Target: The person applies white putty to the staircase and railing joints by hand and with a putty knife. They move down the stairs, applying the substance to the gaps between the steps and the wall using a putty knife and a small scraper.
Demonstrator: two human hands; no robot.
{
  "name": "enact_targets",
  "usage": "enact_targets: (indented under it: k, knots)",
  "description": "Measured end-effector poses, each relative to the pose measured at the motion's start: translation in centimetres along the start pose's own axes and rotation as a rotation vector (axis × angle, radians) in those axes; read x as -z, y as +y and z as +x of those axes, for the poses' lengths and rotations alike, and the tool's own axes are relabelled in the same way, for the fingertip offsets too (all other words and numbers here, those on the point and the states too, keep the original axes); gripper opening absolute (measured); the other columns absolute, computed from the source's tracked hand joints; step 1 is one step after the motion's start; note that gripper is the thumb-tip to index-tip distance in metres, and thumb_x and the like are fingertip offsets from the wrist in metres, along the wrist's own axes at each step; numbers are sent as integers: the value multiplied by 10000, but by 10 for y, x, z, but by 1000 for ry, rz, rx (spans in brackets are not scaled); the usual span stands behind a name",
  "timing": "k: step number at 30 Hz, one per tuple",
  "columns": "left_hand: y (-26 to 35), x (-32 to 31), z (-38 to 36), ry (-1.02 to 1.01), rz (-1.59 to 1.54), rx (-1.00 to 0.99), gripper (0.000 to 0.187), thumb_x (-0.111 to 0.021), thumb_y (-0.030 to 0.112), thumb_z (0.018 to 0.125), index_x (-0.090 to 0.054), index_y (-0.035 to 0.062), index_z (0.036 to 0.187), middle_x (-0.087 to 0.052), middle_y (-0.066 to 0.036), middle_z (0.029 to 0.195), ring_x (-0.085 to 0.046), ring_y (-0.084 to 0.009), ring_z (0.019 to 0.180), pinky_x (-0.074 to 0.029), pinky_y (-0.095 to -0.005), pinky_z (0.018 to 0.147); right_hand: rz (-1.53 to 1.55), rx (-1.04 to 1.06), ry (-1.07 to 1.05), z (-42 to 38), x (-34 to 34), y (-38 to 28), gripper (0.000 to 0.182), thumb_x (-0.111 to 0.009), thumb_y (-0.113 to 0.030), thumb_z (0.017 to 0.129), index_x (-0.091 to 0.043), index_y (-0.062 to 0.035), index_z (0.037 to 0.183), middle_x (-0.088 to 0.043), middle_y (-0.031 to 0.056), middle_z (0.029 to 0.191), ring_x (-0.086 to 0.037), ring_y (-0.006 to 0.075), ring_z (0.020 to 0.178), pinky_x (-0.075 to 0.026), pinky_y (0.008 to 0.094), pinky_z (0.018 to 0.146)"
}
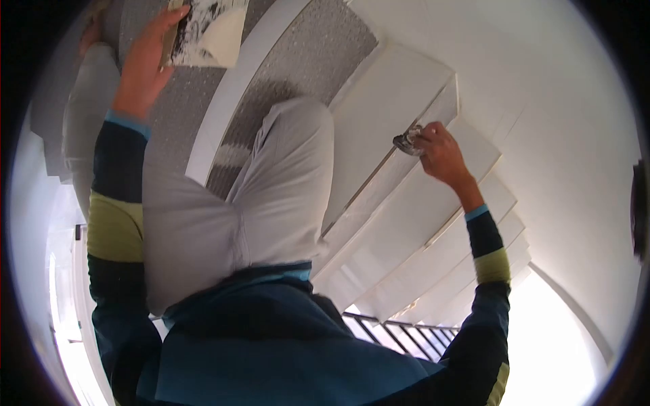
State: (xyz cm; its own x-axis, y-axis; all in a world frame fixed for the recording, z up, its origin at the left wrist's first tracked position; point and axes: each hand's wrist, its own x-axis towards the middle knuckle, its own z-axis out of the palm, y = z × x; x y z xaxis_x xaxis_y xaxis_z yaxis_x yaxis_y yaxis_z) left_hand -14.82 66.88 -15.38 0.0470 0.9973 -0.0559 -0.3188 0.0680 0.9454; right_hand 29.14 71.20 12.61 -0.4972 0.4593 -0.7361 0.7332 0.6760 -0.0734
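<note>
My left hand [145, 64] is closed on the edge of a flat board [215, 34] smeared with pale paste, at the upper left. At the right, my right hand [440, 154] grips a small scraper [409, 141] with paste on it. The scraper is at the edge of a pale stair step [386, 101], by the thin dark line that runs along it. My fingers hide part of the scraper's handle.
More pale steps [467, 162] run down toward the lower right, with a black railing [406, 336] at their end. A white wall [542, 88] stands at the right. Grey speckled slabs [311, 54] are near my knees.
</note>
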Motion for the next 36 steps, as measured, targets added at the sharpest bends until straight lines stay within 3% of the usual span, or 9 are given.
enact_targets:
  k: [13, 15, 16, 18, 20, 26, 29, 33, 36]
  knots:
    - [22, 17, 6, -50, 546, -245, 428, -582, -34, 800, -429, 30, 1194, -463, -92, 1145, -447, -182, 1088, -329, -315, 953, 173, 344, -148, -26, -67, -115, 189, -614, -78, 642, -633, -75, 830, -576, 0, 976, -484, 198, 920, -421, 318, 791]
    - [14, 18, 12, -160, -703, 266, 383, -554, -51, 815, -442, 27, 1172, -468, -86, 1139, -470, -176, 1050, -349, -301, 932, 133, 346, -168, -30, -73, -123, 159, -597, -88, 666, -637, -76, 819, -578, -4, 978, -479, 190, 924, -415, 319, 781]
    - [15, 17, 10, -159, -701, 264, 383, -554, -51, 815, -442, 27, 1172, -468, -86, 1139, -470, -176, 1050, -349, -301, 932, 101, 346, -127, -32, -78, -127, 150, -590, -95, 678, -637, -72, 819, -578, -1, 982, -474, 191, 929, -413, 321, 775]
    - [19, 13, 3, -78, 308, 17, 393, -559, -44, 818, -432, 38, 1180, -476, -80, 1135, -486, -179, 1040, -359, -295, 923, 67, 352, -84, -42, -83, -132, 142, -583, -102, 690, -637, -67, 818, -577, 2, 987, -470, 192, 934, -410, 322, 768]
    - [22, 14, 0, -73, 397, -30, 412, -557, -52, 816, -420, 44, 1192, -469, -81, 1146, -475, -180, 1063, -351, -299, 935, 1, 358, -402, -42, -71, -141, 164, -574, -121, 709, -632, -58, 849, -570, 14, 984, -464, 194, 957, -404, 322, 755]
    - [29, 8, -5, -95, 482, -170, 516, -576, -89, 777, -379, 57, 1231, -424, -96, 1198, -423, -185, 1139, -305, -305, 978, -21, 362, -32, -35, -78, -136, 93, -601, -132, 694, -634, -84, 766, -552, 6, 843, -465, 185, 935, -391, 322, 709]
    - [22, 16, -4, -106, 417, -203, 568, -572, -127, 742, -370, 56, 1241, -402, -110, 1223, -406, -197, 1162, -280, -311, 993, -104, 379, -471, -35, -55, -145, 73, -586, -132, 709, -628, -97, 758, -540, 3, 857, -462, 187, 907, -386, 324, 694]
    - [34, 12, -7, -70, 484, -38, 594, -549, -158, 724, -368, 60, 1246, -395, -115, 1233, -397, -207, 1172, -265, -323, 1001, -57, 310, -70, -32, -70, -149, 85, -559, -145, 728, -634, -105, 729, -542, 2, 828, -460, 185, 886, -382, 316, 699]
    - [5, 27, -2, -129, 378, -211, 603, -576, -150, 715, -368, 59, 1241, -403, -115, 1222, -402, -210, 1161, -278, -319, 996, -51, 362, -234, -43, -88, -156, 93, -557, -146, 727, -635, -99, 748, -539, 3, 832, -460, 185, 889, -381, 312, 703]
